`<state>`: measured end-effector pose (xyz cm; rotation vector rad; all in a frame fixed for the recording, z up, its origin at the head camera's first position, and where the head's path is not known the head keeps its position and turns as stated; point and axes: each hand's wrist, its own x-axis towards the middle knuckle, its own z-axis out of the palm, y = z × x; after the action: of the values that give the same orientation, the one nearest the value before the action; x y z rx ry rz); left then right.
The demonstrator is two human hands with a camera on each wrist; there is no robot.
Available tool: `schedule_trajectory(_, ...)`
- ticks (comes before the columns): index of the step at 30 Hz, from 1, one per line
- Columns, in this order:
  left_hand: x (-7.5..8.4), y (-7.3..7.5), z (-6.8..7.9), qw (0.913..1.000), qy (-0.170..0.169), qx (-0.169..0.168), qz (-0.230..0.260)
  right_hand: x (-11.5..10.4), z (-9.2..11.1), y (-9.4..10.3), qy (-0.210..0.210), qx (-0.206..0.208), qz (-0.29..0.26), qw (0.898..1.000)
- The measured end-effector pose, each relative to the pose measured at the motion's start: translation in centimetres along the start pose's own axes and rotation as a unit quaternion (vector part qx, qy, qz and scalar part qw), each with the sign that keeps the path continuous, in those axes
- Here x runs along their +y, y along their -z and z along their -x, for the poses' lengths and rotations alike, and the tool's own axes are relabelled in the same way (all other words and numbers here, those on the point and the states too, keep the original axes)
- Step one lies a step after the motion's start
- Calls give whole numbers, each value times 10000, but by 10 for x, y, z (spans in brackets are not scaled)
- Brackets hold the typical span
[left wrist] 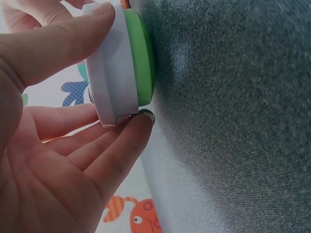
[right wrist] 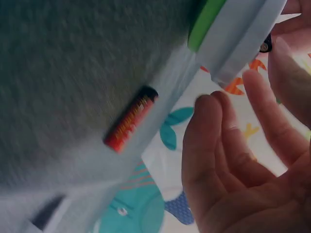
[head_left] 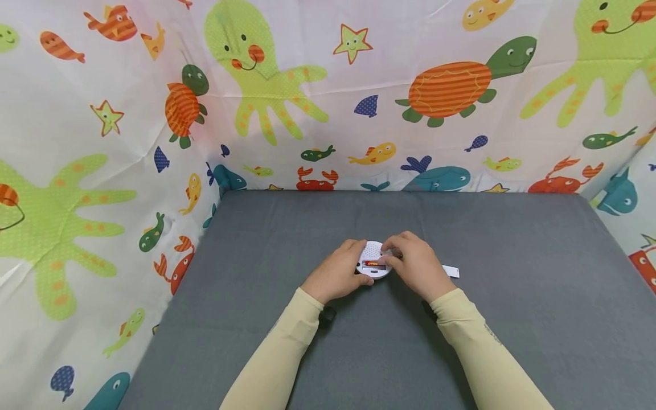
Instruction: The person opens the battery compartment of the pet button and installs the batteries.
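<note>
Right wrist view shows yellowish lettering along the loose battery (right wrist: 131, 120), red with one black end, but it is too blurred for reading. Small dark marks on the right sleeve (head_left: 492, 334) are also unreadable. The round device (head_left: 371, 251), white with a green underside, is just above or on the grey cloth (head_left: 256, 273); which one, I cannot tell. Left hand (head_left: 335, 273) grips its rim, thumb on one side and fingers on the opposite side. Right hand (head_left: 417, 265) is bent over the right edge of the device, its fingertips beside the open compartment, where a red-orange battery (head_left: 372, 263) lies partly covered by them. Whether these fingertips pinch something, I cannot tell. By the right thumb appears a small black piece (right wrist: 265, 44) with a metallic spot; its identity is unclear. The loose battery lies on the cloth, apart from the right fingers. A white strip (head_left: 451, 271), partly hidden behind the right hand, lies to the right.
</note>
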<state>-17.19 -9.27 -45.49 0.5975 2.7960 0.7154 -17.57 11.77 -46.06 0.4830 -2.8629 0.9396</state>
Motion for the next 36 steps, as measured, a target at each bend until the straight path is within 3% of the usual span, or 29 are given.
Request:
schedule_trajectory(6, 2, 0, -1, 10000, -27, -3, -66, 4, -2, 3, -751, -359, -581, 9948)
schedule_trajectory(12, 5, 1, -1, 9999, -82, 58, -141, 5, -3, 4, -1059, -377, -754, 9908)
schedule_trajectory(19, 8, -1, -1, 9996, -147, 186, -162, 3, -4, -2, -1030, -202, -709, 9919)
schedule_trajectory(25, 6, -2, -2, 9999, -34, 85, -72, 13, -2, 3, -775, -316, -592, 9947)
schedule_trajectory(31, 1, -1, -3, 9998, 190, 35, -16, 34, 1, 16, -513, -206, 50, 9985)
schedule_trajectory(36, 0, -1, -1, 9996, 291, 8, 43, 43, 1, 15, -462, -293, 458, 9975)
